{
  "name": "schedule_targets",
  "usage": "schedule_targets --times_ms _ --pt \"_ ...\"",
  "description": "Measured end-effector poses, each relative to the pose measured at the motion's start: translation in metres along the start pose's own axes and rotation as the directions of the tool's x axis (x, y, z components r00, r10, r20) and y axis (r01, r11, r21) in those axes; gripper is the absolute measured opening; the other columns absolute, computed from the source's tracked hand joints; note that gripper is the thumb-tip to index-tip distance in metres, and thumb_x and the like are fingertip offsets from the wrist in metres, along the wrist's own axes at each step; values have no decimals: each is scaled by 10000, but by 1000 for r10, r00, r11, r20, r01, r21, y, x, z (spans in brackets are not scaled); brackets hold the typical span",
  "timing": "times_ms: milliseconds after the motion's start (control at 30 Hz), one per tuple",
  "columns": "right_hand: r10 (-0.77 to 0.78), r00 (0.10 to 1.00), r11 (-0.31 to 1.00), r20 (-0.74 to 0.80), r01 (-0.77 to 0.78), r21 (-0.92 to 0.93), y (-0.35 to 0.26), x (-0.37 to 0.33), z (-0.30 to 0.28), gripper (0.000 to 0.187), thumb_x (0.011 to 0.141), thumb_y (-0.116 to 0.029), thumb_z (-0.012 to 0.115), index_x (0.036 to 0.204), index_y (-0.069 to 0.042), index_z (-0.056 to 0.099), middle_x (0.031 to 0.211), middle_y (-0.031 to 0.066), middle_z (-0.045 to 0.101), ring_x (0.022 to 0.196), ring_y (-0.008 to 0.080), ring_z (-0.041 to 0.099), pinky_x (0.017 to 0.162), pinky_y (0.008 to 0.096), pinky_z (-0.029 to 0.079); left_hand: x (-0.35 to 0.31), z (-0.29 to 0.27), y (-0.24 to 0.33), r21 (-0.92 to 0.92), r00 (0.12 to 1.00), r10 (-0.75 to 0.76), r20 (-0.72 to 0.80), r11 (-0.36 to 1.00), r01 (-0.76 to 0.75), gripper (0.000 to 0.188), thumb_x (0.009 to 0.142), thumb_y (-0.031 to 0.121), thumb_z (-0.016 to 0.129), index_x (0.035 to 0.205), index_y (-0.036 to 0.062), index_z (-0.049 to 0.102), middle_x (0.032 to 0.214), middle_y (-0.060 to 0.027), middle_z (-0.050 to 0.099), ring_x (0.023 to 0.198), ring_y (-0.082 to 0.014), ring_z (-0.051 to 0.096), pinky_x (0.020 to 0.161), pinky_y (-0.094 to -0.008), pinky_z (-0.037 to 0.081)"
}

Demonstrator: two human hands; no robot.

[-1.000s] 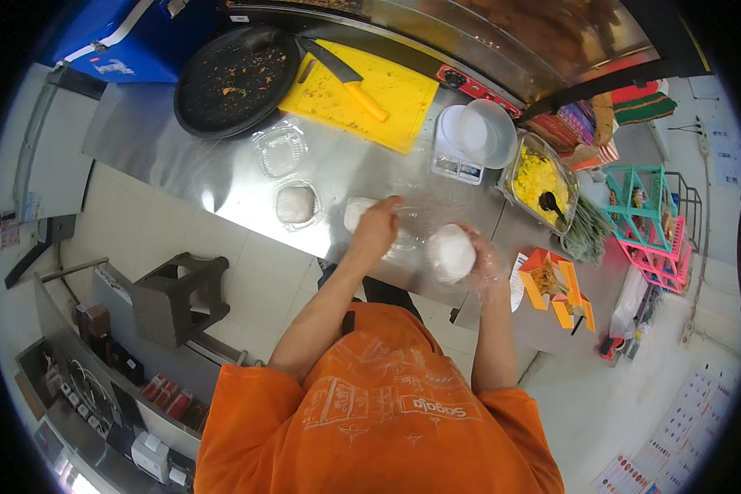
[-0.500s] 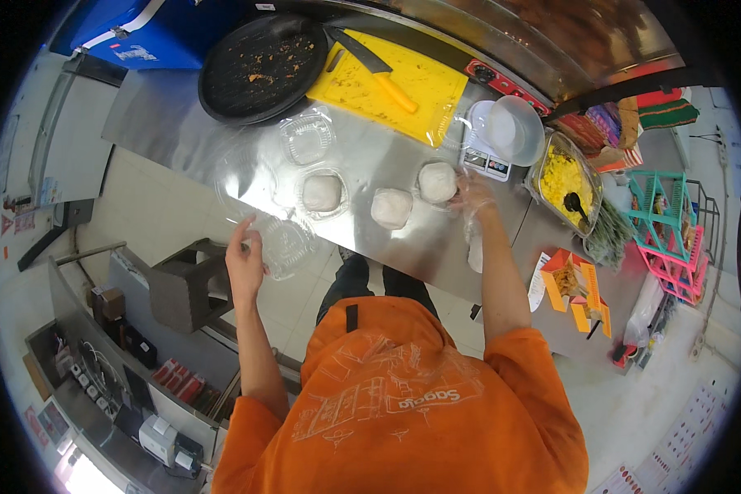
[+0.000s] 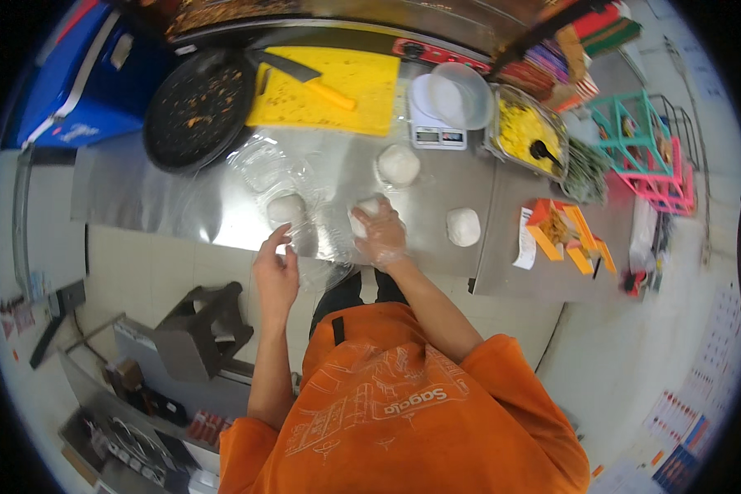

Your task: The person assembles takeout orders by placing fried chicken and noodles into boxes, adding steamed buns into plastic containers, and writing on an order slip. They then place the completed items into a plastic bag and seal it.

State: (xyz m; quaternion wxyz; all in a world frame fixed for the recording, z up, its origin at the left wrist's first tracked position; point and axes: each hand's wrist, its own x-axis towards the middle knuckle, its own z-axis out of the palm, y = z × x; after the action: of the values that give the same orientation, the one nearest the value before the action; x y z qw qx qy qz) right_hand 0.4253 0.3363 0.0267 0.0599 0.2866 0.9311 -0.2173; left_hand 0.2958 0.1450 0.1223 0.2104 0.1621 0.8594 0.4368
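Observation:
My right hand (image 3: 380,232), in a clear plastic glove, curls over a rounded white mound (image 3: 361,219) like rice or dough, partly hidden by the fingers. My left hand (image 3: 277,267) is at the table's front edge, finger and thumb apart. Its fingertips reach the near side of a clear plastic container (image 3: 303,239) with another white mound (image 3: 286,209) in it. A clear lid (image 3: 325,270) overhangs the edge beside that hand. One mound (image 3: 399,165) lies in clear plastic behind my right hand. Another mound (image 3: 463,226) sits farther right.
At the back are a round black pan (image 3: 202,107), a yellow cutting board (image 3: 346,78) with a knife (image 3: 325,89), and a kitchen scale (image 3: 436,136). A tray of yellow food (image 3: 527,128) and an orange box (image 3: 564,233) stand right. A blue cooler (image 3: 90,78) is far left.
My right hand has moved left from beside the scale onto the middle white mound. My left hand has come closer to the container on the left. The whole view has shifted.

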Motion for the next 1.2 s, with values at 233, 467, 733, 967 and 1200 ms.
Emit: schedule_targets --times_ms 233,467,733,967,1200 --pt "292 956 572 -28 -151 806 62 -81 -95 463 826 -167 710 1279 -133 620 1240 167 605 1147 314 593 976 393 508 33 124 57 6 898 421 128 905 -425 343 898 39 602 1235 81 652 1020 -237 711 641 -274 635 630 -360 501" --pt "231 958 956 -172 -190 224 58 -83 -145 461 839 -198 676 1283 -85 624 1259 166 617 1193 333 578 1012 435 483 12 204 83 -336 887 54 459 934 117 255 1009 147 560 1253 114 627 681 -32 591 533 -93 500 480 -284 453" --pt "323 892 946 -317 -305 108 170 -88 -85 582 866 -290 701 1418 -222 531 1473 270 431 1229 425 538 987 494 497 0 216 56 -326 891 6 454 932 160 404 1056 187 513 1459 162 501 738 0 557 533 -53 437 466 -246 426" --pt "397 917 892 -21 -381 243 196 -93 -86 648 807 -331 742 1402 -179 534 1372 193 546 1307 342 466 1080 444 409 16 238 74 -165 851 8 524 982 92 409 1058 220 515 1465 194 498 820 -31 612 589 -63 487 515 -254 442" --pt "613 752 654 -243 -310 690 244 -204 -97 681 769 -151 788 1366 7 499 1351 192 560 1204 357 557 1061 452 420 43 325 74 48 820 228 525 954 -296 497 988 307 595 1427 91 502 1163 -212 652 1039 -363 615 946 -426 493"
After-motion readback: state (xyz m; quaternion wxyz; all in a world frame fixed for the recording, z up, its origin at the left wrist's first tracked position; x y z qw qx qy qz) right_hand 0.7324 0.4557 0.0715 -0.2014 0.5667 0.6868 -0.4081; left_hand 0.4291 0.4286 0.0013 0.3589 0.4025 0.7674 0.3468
